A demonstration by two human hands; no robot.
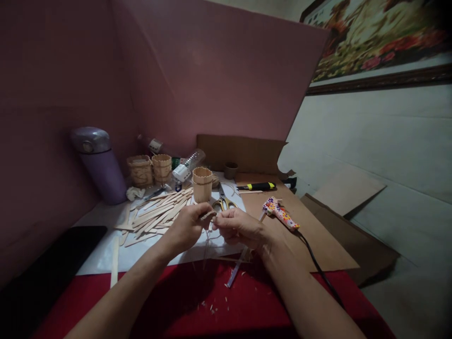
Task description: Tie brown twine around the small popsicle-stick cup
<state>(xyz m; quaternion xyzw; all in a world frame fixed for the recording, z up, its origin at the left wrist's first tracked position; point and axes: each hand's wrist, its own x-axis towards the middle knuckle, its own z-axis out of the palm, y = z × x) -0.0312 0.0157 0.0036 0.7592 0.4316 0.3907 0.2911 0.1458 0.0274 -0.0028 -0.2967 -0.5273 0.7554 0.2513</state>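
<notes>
Both hands meet above the front of the white paper. My left hand [189, 227] is closed, pinching a piece of twine [209, 214] between thumb and finger. Against it, my right hand [240, 227] is closed too, its fingertips on the same twine. Loose strands hang below the fingers. Just behind the hands stands a cup of wooden sticks [202, 186], upright, with a band around it. Gold-handled scissors [224, 202] lie behind my right hand, partly covered by it. A pile of flat wooden sticks [158, 214] spreads to the left.
A purple bottle [102, 169] and two stick-covered cups [140, 170] stand at the back left, near a plastic bottle [189, 165]. On the right, a flowered glue gun [280, 214] with a black cord and a utility knife [261, 186] lie on cardboard [318, 240].
</notes>
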